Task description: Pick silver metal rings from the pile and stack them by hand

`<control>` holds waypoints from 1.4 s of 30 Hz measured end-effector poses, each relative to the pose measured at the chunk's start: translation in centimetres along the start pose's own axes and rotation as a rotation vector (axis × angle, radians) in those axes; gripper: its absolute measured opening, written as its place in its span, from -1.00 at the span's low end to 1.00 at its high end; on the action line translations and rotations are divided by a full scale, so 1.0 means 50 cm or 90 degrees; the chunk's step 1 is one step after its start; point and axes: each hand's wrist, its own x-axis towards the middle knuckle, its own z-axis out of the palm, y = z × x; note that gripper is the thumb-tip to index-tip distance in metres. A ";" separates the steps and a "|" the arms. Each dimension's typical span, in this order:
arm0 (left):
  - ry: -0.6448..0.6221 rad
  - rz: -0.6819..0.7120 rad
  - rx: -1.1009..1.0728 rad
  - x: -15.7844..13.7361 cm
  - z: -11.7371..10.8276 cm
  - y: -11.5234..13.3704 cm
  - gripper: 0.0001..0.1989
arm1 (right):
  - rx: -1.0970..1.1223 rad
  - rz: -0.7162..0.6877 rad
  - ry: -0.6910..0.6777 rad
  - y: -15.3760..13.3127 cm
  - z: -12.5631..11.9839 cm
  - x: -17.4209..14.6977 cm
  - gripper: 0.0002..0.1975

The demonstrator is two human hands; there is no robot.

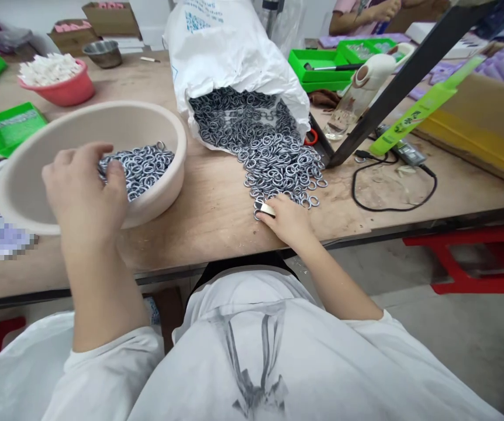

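My left hand (87, 190) reaches over the rim of a large cream basin (28, 204). Its thumb and index finger are apart, and nothing shows between them; the other fingertips are partly hidden. Grey metal rings (147, 169) lie heaped at the right side of this basin. At the near edge of a loose pile of the same rings (278, 166), my right hand (290, 219) pinches a small cream-and-black piece (266, 209). One or two rings touch the tip of this piece. The pile spills from a white sack (234, 52) lying on its side.
A dark metal bar (405, 88) slants up beside the pile, with a clear bottle (351, 105), a green-yellow tube (423, 111) and a black cable (366, 207) nearby. Green trays (19, 126) and a pink bowl (70, 90) stand left. Another person's arm (357, 20) shows behind.
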 end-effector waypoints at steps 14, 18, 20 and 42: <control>-0.428 -0.063 -0.541 -0.251 0.131 0.156 -0.80 | 0.286 -0.025 0.067 -0.050 0.019 0.007 -0.80; -0.477 -0.276 -0.795 -0.260 0.139 0.173 -0.65 | 0.556 -0.051 0.127 -0.086 0.020 -0.021 -0.78; -0.519 -0.354 -0.886 -0.257 0.124 0.175 -0.59 | 0.663 -0.099 0.090 -0.096 0.012 -0.029 -0.73; -0.653 -0.330 -1.057 -0.263 0.082 0.155 -0.54 | 0.525 -0.345 -0.036 -0.083 -0.051 -0.072 -0.44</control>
